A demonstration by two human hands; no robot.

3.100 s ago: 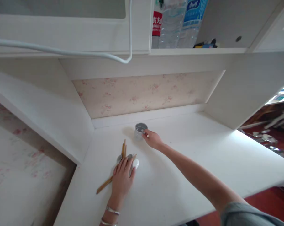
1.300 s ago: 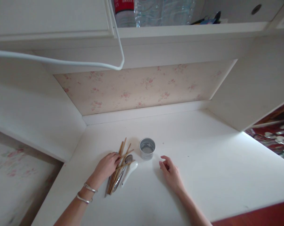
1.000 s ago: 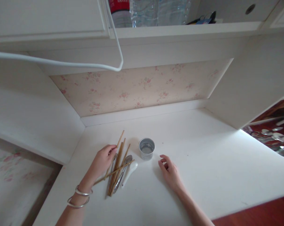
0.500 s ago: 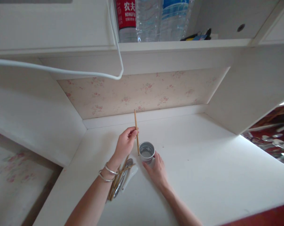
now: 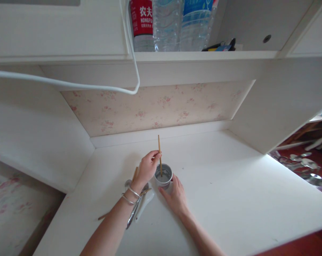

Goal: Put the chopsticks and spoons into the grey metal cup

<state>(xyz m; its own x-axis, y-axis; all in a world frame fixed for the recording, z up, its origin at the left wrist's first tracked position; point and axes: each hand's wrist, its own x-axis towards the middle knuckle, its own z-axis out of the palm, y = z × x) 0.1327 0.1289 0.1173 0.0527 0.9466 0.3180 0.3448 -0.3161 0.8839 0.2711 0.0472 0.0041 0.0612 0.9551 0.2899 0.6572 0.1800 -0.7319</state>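
My left hand [image 5: 149,165] pinches a wooden chopstick [image 5: 159,145] held nearly upright. The chopstick's lower end is inside a grey metal cup [image 5: 164,185] with small holes in it. Around the cup's right and near side my right hand [image 5: 177,195] is curled, steadying it on the white desk [image 5: 219,185]. Under and beside my left wrist lie a white spoon [image 5: 145,205], metal spoons [image 5: 131,215] and more chopsticks [image 5: 134,174], partly hidden by my forearm.
Overhead, a shelf holds a red-labelled bottle [image 5: 142,25] and clear bottles [image 5: 167,26]. A white cable [image 5: 97,86] hangs in front. White side panels [image 5: 278,99] bound the desk. Several shiny metal things [image 5: 309,163] show beyond the right edge.
My left hand has moved right, bringing the chopstick from beside the cup to inside its mouth. My right hand keeps its place at the cup.
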